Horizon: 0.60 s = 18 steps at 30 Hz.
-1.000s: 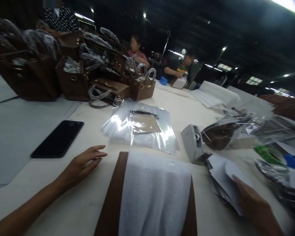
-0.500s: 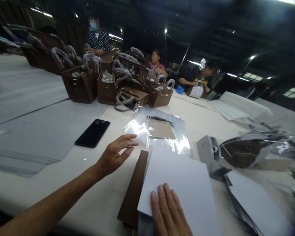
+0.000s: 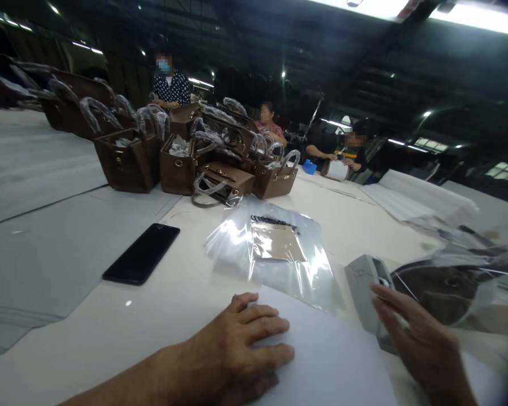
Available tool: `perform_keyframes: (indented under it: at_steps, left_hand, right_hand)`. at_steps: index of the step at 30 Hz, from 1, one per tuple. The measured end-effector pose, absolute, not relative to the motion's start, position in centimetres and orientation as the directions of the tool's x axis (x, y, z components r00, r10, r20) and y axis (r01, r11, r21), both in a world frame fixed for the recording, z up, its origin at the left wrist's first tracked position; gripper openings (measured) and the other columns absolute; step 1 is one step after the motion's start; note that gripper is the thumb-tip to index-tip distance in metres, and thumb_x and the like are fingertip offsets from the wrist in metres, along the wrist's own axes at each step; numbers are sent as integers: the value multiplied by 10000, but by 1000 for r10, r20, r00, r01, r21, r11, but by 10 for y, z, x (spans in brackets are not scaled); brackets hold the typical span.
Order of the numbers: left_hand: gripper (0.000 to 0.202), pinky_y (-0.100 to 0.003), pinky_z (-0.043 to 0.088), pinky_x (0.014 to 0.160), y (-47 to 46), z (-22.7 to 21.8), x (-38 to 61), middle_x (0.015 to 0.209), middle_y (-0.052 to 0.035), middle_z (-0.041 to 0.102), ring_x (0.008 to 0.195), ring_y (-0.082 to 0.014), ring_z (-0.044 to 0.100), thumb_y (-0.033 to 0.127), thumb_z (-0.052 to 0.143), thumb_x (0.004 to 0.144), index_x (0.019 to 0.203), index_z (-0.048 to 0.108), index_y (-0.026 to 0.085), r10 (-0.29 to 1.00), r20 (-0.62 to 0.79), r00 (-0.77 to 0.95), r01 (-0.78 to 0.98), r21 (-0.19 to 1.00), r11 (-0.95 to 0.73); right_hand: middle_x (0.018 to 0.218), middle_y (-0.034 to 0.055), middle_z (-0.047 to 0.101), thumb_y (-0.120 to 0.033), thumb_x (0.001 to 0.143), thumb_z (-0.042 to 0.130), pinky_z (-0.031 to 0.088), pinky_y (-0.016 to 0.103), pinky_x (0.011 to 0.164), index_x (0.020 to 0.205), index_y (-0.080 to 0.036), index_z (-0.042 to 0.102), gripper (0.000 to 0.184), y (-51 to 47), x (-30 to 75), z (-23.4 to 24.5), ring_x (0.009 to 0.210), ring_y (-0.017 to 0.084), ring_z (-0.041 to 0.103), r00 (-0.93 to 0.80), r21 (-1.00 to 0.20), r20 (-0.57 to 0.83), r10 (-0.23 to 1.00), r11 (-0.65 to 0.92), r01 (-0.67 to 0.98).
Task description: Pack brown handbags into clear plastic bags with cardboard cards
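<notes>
One white sheet (image 3: 325, 361) under left hand (image 3: 232, 349), right hand (image 3: 419, 338) beside it.

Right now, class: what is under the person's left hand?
The left hand rests on a white paper sheet; whatever lies beneath the sheet is covered and cannot be seen.
</notes>
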State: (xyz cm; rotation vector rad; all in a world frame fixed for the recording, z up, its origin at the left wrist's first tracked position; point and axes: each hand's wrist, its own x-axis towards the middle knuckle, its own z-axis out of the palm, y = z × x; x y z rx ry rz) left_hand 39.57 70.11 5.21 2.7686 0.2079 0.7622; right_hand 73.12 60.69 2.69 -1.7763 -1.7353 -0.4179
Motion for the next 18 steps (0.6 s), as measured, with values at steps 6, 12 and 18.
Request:
perform_keyframes:
  at_steps: [6, 12, 18]
  left_hand:
    - [260, -273, 422, 912, 780, 34, 406, 1108, -48, 568, 1056, -135, 511, 213, 387, 897, 1098, 552, 212, 663, 406, 629, 148, 775, -615]
    - [342, -302, 422, 895, 828, -15, 466, 1122, -82, 565, 1045, -184, 519, 320, 534, 822, 1131, 542, 173, 467, 294, 834, 132, 716, -686]
    - [334, -370, 419, 864, 836, -46, 497, 1127, -107, 566, 1026, -257, 525, 329, 630, 741, 1037, 585, 181, 308, 124, 943, 264, 286, -921]
  right_hand:
    - [1348, 101, 345, -358, 847, 492, 388, 422, 965, 1331, -208, 349, 527, 700, 738, -53, 1212, 259, 354, -358, -138, 299, 885, 411, 901]
    - [966, 73, 604, -255, 920, 363, 485, 324, 788, 958, -193, 591, 239, 734, 712, -67, 905, 184, 566, -390, -244, 357, 849, 487, 839]
    - [1033, 102, 566, -319, 897, 428, 486, 338, 774, 1093, -155, 483, 262, 739, 711, -61, 928, 201, 548, -290, -290, 383, 877, 412, 864]
